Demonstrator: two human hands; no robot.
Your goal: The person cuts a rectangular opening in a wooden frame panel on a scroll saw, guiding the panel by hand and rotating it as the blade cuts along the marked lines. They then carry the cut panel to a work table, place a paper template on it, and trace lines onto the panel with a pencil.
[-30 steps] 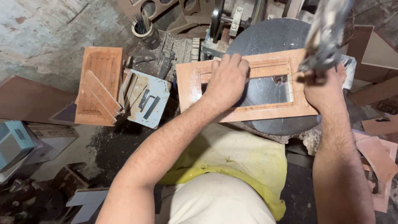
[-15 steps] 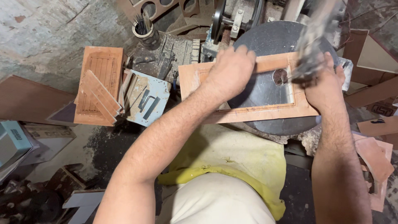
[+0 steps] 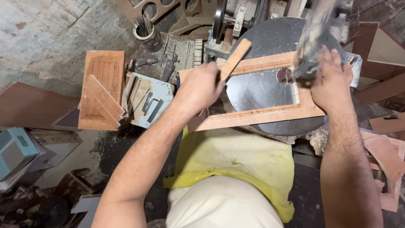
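Note:
A rectangular wooden frame with its middle cut out lies on a round metal machine table. My left hand is lifted above the frame's left end and holds a small wooden strip that points up and to the right. My right hand rests on the frame's right end and grips a blurred grey power tool standing over the frame's top right corner.
To the left lies a carved wooden panel with loose slats on it, next to a pale blue tray of small tools. A cup of tools stands behind. Wood offcuts lie at the right. A yellow cloth covers my lap.
My left hand has come off the frame and picked up the wooden strip. The cut-out middle piece is gone from the frame. My right hand with the tool shifted slightly left.

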